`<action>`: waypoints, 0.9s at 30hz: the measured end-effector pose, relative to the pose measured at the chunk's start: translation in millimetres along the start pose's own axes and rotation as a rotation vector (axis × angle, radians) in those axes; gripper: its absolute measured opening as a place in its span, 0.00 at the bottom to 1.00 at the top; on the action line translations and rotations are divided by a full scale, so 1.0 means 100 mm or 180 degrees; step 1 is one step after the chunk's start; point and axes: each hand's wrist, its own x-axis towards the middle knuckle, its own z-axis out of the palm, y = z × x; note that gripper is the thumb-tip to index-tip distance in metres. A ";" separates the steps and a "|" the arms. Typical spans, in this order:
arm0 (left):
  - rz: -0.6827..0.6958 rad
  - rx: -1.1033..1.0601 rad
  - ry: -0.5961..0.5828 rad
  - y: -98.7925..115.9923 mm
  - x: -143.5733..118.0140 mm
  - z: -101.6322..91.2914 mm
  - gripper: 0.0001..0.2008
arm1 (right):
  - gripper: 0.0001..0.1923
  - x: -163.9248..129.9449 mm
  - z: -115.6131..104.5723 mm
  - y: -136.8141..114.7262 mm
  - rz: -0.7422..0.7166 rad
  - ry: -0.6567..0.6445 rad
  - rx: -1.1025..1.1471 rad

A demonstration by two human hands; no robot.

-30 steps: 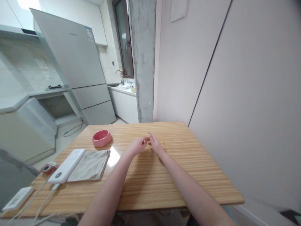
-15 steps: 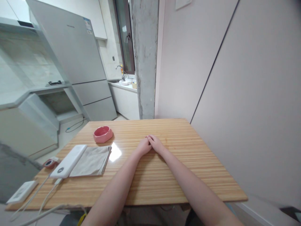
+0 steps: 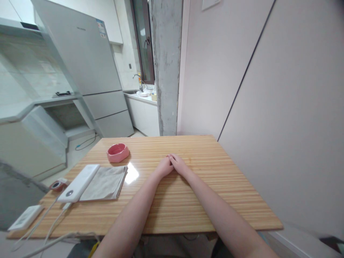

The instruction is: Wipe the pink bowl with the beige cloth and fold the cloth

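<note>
My left hand [image 3: 163, 167] and my right hand [image 3: 177, 165] rest together on the wooden table [image 3: 193, 200], near its middle. The fingers touch and overlap at the tips, curled closed. Neither hand holds anything. Both bare forearms stretch back toward me across the table. The nearest object is a folded grey cloth [image 3: 104, 182] to the left of my left hand.
A pink dish [image 3: 117, 152] sits at the table's far left. A white power bank [image 3: 79, 182] lies beside the cloth, with cables, a small round device [image 3: 57, 185] and a white flat device [image 3: 25, 217]. A wall runs along the right edge. A fridge [image 3: 88, 71] stands behind.
One second ago my fingertips were just meeting with fingers extended; now the hands are closed together and resting on the table. The view shifted slightly.
</note>
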 end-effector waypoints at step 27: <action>-0.0413 0.0939 0.1901 -0.42 -0.17 -0.80 0.06 | 0.32 0.08 -0.10 0.15 0.0796 0.1335 0.0951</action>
